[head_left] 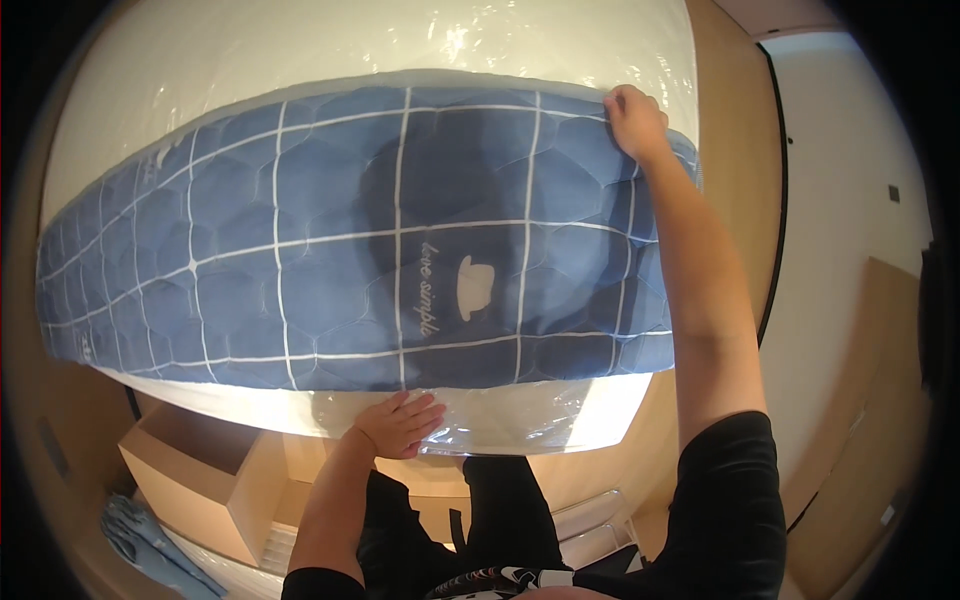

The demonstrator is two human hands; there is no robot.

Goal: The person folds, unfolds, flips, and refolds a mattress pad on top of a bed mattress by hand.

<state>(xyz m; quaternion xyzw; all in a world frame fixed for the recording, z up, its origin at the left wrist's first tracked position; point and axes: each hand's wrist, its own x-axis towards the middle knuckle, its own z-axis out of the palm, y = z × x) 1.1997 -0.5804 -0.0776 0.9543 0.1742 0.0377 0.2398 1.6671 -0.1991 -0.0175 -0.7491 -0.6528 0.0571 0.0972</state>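
A blue quilted mattress pad (330, 180) with a white grid and a pale hat-shaped print lies folded in a long band across a plastic-wrapped mattress (300, 40). At the pad's far right corner, my right hand (637, 122) has its fingers curled over the edge, closed on the fabric. My left hand (400, 424) rests on the plastic at the mattress's near edge, just below the pad. Its fingers are stretched out and hold nothing.
An open wooden drawer (190, 490) juts out at the lower left, with a blue cloth bundle (150, 545) beside it. A clear plastic box (595, 525) sits near my legs. Wood panelling (735, 150) borders the mattress on the right.
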